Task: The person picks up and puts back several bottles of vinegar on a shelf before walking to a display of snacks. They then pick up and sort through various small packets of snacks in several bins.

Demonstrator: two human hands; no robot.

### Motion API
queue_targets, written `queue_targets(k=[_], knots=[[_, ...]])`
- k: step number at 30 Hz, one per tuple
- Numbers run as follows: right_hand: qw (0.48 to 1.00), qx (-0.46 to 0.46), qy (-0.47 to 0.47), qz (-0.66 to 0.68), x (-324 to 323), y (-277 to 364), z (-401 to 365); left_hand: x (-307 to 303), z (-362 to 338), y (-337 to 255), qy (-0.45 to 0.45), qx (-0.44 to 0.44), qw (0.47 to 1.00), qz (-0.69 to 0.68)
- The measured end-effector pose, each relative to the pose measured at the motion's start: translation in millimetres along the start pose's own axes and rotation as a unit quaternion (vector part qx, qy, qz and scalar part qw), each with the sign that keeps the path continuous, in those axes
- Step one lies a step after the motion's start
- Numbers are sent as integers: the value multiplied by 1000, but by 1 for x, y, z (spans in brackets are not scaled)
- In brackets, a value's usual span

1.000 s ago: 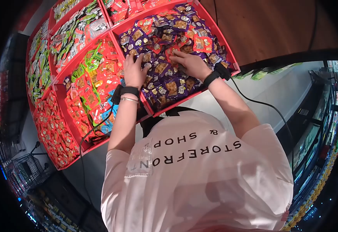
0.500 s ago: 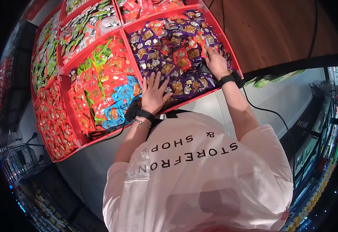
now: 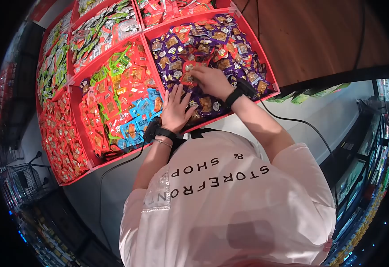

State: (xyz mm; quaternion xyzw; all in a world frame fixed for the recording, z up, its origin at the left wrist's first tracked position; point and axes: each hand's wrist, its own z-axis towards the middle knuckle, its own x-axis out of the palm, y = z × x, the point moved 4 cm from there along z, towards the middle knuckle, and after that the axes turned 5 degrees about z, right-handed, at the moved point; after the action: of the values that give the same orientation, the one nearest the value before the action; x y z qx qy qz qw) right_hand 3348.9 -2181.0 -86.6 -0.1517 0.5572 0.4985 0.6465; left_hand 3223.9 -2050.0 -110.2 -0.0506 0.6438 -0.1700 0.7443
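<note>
My right hand (image 3: 213,82) is over the compartment of purple snack packets (image 3: 172,42), its fingers closed on a red snack packet (image 3: 187,75) near the compartment's left part. Part of that packet is hidden by the fingers. My left hand (image 3: 175,109) lies open, fingers spread, at the front left corner of the same compartment, resting on the packets by the red divider (image 3: 153,66). Nothing shows in its grasp. Black straps with small devices sit on both wrists.
Left of the divider, a compartment holds red, green and blue packets (image 3: 134,73). More filled compartments lie beyond. A brown wooden surface (image 3: 310,40) is at the right. A black cable (image 3: 299,120) trails from my right wrist. A shopping cart (image 3: 27,178) stands at the far left.
My right hand has moved left across the purple packets, from the compartment's right side toward my left hand, with a red packet at its fingertips. My left hand has barely shifted.
</note>
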Motion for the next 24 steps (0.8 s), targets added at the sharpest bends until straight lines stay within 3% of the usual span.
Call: queue_targets(k=[2,4,5,7,9,11,15,17,18,19,21,24], knots=[[996,50,-57,50,-22,-18,12,2,-1,2,-13,0,1000,-11],[985,127,-117,-9,-35,-65,25,3,0,3,-15,-9,1000,-16],[964,227,-137,-27,-39,-91,31,3,0,3,-14,-9,1000,-20],[913,396,-99,1,-46,-135,42,3,0,4,-23,-16,999,-19],[897,433,-87,13,-44,-153,50,1,2,4,-26,-5,1000,-15],[904,424,-52,23,-37,-155,55,0,2,4,-33,-2,999,-14],[893,427,-135,33,-20,-174,54,-1,2,4,-39,-5,999,-27],[844,477,-155,188,-10,-198,43,-1,2,4,-40,-5,999,-26],[820,469,-221,242,-15,-193,37,-2,2,4,-38,-6,999,-26],[829,419,-189,319,-13,-207,32,-2,2,4,-37,-6,999,-25],[856,376,-197,296,-30,-195,20,-2,3,5,-42,-5,999,-32],[823,382,-139,396,-46,-143,1,-1,2,5,-46,-6,998,-38]])
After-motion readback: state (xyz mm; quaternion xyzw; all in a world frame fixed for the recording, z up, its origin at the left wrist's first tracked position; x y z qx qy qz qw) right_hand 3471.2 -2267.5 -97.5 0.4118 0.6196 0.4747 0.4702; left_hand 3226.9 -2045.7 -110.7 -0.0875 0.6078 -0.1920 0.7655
